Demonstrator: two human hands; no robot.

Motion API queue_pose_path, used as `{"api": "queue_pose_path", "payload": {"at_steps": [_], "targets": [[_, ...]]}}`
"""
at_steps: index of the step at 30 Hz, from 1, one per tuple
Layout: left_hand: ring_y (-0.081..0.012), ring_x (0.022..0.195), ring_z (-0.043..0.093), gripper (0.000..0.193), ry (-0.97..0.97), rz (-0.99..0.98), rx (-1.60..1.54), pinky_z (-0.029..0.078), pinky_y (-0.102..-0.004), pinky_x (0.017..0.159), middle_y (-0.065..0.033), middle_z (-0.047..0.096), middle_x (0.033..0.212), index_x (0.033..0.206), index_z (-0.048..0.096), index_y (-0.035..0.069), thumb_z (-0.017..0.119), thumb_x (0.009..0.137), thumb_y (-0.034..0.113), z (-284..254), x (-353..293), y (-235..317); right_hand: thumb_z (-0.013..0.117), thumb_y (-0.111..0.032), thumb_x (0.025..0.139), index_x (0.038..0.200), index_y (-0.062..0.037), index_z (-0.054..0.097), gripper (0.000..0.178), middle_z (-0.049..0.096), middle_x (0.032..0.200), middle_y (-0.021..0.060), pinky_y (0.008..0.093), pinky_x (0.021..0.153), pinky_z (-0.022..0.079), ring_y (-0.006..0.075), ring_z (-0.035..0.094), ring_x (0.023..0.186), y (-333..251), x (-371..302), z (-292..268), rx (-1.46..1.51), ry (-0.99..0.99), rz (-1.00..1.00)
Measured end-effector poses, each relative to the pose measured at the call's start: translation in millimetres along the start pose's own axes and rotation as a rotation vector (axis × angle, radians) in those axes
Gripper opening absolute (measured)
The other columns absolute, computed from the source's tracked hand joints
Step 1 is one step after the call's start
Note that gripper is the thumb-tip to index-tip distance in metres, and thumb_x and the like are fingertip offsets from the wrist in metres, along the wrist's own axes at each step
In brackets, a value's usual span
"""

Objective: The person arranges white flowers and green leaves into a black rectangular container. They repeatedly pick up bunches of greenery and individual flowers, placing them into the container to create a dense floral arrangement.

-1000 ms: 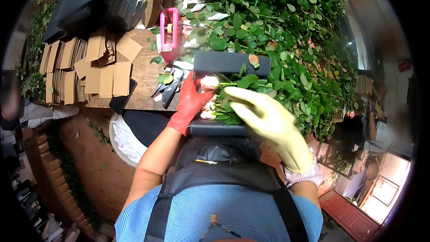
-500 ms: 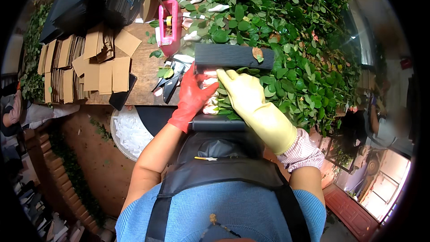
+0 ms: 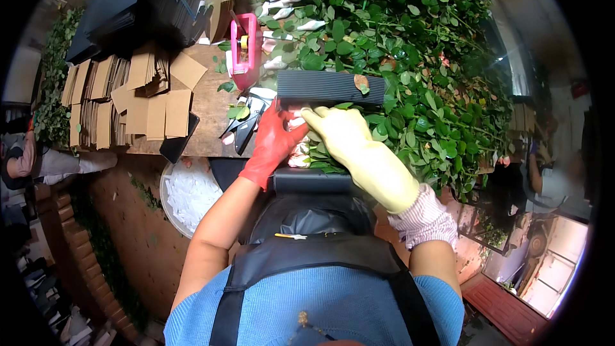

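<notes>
A row of pale pink roses lies with green leaves between two dark edges of a wrap. The far one is a black ribbed cardboard flap with a brown leaf on it; the near one is a smooth dark edge by my apron. In a red glove, my left hand curls round the blooms' left side, thumb across them. From the right, my yellow-gloved right hand closes its fingertips on the far blooms, close to my left fingers. The gloves hide part of the roses.
Leafy stems cover the table's right side, and white-sleeved buds lie beyond. At left are a pink tape dispenser, a black hand tool, cardboard pieces and a phone. Below stands a tub of white scraps.
My right fingertips have shifted slightly left and bent more over the blooms, closer to my left hand. My left hand stays on the roses. The whole view has moved a little.
</notes>
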State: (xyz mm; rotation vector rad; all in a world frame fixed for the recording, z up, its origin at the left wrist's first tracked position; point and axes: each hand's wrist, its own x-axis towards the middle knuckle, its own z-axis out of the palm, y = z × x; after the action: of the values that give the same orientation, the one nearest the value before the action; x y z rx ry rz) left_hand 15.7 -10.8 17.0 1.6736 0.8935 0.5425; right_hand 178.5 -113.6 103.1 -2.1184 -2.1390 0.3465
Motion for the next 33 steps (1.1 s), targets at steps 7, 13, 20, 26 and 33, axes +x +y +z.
{"api": "queue_pose_path", "payload": {"at_steps": [7,13,20,26,33], "targets": [[-0.0224,0.094,0.069,0.064,-0.017,-0.109,0.036,0.054,-0.0382,0.087,-0.0129,0.075,0.112,0.134,0.056,0.0,0.087,0.083,0.023,-11.4,-7.3,7.7,0.062,-0.04,0.107,0.1,-0.0014,0.082,0.044,0.08,0.088,0.0109,0.0294,0.073,0.059,0.0147,0.075,0.077,-12.8,-149.0,-90.4,1.226,-0.304,0.625],[-0.0223,0.094,0.068,0.066,-0.043,-0.036,0.057,0.054,-0.0389,0.088,-0.0111,0.074,0.11,0.136,0.058,0.002,0.088,0.082,0.025,-6.4,-1.7,8.5,0.066,-0.055,0.099,0.131,-0.0104,0.07,0.054,0.075,0.114,0.0163,0.0391,0.095,0.056,0.0342,0.071,0.108,-10.5,-216.8,19.1,0.42,-0.327,0.422],[-0.0197,0.102,0.067,0.055,-0.113,-0.176,-0.575,0.055,-0.0335,0.093,-0.0107,0.071,0.118,0.14,0.056,-0.003,0.075,0.096,0.024,-10.1,-7.9,-15.3,0.067,-0.025,0.104,0.142,0.0093,0.056,0.053,0.071,0.13,0.0233,0.04,0.103,0.056,0.0299,0.072,0.115,-17.2,-178.3,-73.5,1.783,0.179,0.202],[-0.023,0.15,0.04,0.062,-0.394,-0.062,-0.201,0.033,-0.0334,0.122,-0.0147,0.047,0.162,0.156,0.046,0.001,0.066,0.104,0.028,-51.7,-6.0,-1.3,0.087,-0.021,0.083,0.112,-0.0062,0.078,0.034,0.075,0.121,0.0109,0.0373,0.101,0.055,0.0279,0.071,0.112,12.0,-59.4,-34.6,0.366,0.207,0.018],[-0.0323,0.092,0.074,0.028,-0.306,0.414,0.47,0.059,-0.0399,0.08,-0.0128,0.076,0.102,0.124,0.076,0.016,0.07,0.1,0.027,-64.9,-14.6,48.9,0.09,-0.035,0.074,0.097,-0.0052,0.077,0.04,0.075,0.1,0.0102,0.0411,0.085,0.059,0.0297,0.074,0.096,1.7,-15.2,-26.0,-0.079,-0.106,0.19]]}}
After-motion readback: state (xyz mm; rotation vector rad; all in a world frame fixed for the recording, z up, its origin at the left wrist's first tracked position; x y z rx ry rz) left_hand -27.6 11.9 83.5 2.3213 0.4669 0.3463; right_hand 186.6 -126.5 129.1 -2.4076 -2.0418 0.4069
